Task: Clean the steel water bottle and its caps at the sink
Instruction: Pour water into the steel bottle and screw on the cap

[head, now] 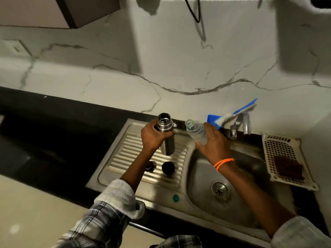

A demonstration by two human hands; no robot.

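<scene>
My left hand [152,138] grips the steel water bottle [165,133] near its open threaded mouth and holds it upright over the ribbed drainboard [125,154]. My right hand [213,142] holds a clear plastic bottle [195,130], uncapped and tilted with its mouth toward the steel bottle. Two dark caps lie on the drainboard below the steel bottle: a small one [151,166] partly behind my left forearm and a round black one [168,168].
The steel sink basin [206,169] with its drain [219,190] lies under my right arm. A tap [240,127] stands behind it, with a blue-handled brush [236,110] leaning there. A cream plastic rack [286,158] holding a brown scrub pad [288,167] sits right. Black counter extends left.
</scene>
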